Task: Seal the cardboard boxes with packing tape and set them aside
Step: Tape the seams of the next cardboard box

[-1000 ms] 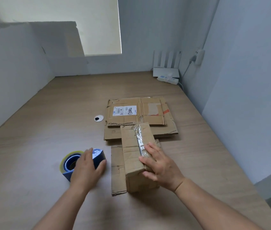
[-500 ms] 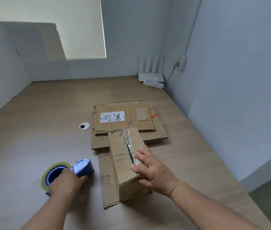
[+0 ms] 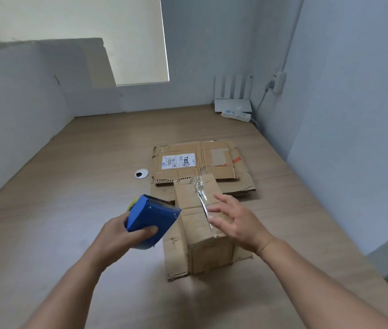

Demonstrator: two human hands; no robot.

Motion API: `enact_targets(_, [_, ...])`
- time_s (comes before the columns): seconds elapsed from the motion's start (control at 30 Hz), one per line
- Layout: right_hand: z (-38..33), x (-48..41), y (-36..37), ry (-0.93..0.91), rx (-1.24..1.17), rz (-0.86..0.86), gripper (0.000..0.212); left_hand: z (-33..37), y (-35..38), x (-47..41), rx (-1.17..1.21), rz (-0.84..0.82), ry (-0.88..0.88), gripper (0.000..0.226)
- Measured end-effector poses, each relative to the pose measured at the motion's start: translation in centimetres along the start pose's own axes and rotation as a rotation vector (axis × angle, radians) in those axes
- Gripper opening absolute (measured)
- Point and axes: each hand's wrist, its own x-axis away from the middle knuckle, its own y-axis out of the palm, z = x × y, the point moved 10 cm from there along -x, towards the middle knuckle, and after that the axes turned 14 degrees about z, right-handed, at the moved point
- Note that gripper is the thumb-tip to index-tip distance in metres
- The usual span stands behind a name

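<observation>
Left hand grips blue tape dispenser, held above the surface, toothed edge toward the box at its 3 o'clock. Right hand over box top, fingers straight and spread, beside the clear tape strip on the seam; blurred, contact unclear. Box sits on a flat cardboard sheet. Flattened cardboard stack at box's 12 o'clock, labelled piece on top. Round grommet at 10 o'clock. Far corner, 1 o'clock: white router, power strip in front, plug on wall.
</observation>
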Motion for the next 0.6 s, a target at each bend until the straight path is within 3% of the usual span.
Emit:
enact_targets(0.1, [-1.9, -0.3, -2.3, 0.061, -0.202, 0.090, 0.037, 3.8, 0.7, 2.1, 0.049, -0.075, 0.108, 0.034])
enact_targets(0.23, [-5.8, -0.2, -3.4, 0.029, -0.399, 0.034, 0.039, 6.7, 2.0, 4.0, 0.111, -0.168, 0.200, 0.045])
enact_targets(0.33, [-7.2, 0.0, -3.3, 0.016, -0.420, -0.037, 0.031, 7.3, 2.8, 4.6, 0.102, -0.208, 0.230, 0.047])
enact_targets(0.43, [-7.5, 0.0, -3.9, -0.011, -0.462, 0.018, 0.010, 7.2, 3.3, 4.9, 0.062, -0.232, 0.246, 0.047])
enact_targets(0.6, [-6.9, 0.3, -3.9, -0.018, -0.456, 0.060, 0.009, 6.6, 3.6, 5.0, 0.033, -0.228, 0.215, 0.050])
